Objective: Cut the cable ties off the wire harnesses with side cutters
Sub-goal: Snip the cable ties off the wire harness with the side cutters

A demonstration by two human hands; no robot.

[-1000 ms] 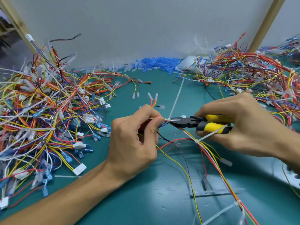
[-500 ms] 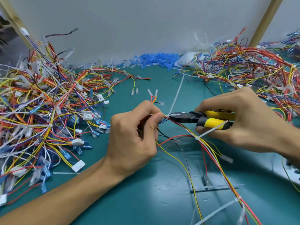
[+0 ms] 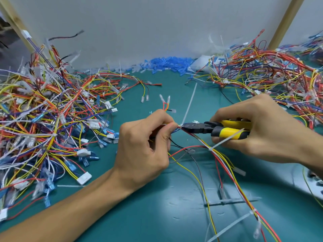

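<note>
My left hand point(image 3: 145, 151) pinches a wire harness point(image 3: 225, 165) of red, yellow, white and black wires above the green mat. My right hand point(image 3: 258, 133) grips the yellow-and-black side cutters point(image 3: 216, 129). The cutter jaws meet a white cable tie point(image 3: 189, 103) right at my left fingertips; its long tail sticks up and away. A second white tie point(image 3: 225, 141) wraps the same harness lower down, its tail lying across the cutter handle. Another tie point(image 3: 237, 222) binds the harness near the bottom edge.
A big tangle of harnesses point(image 3: 45, 123) fills the left side, another pile point(image 3: 272, 81) the back right. Blue terminal sleeves point(image 3: 167, 64) lie heaped along the grey back wall. Wooden posts point(image 3: 283, 23) lean at both sides. The green mat point(image 3: 157, 213) shows under my arms.
Both hands, the harness and the cutters keep the same hold; they sit slightly higher in the view. The cutter jaws stay at the tie by my left fingertips.
</note>
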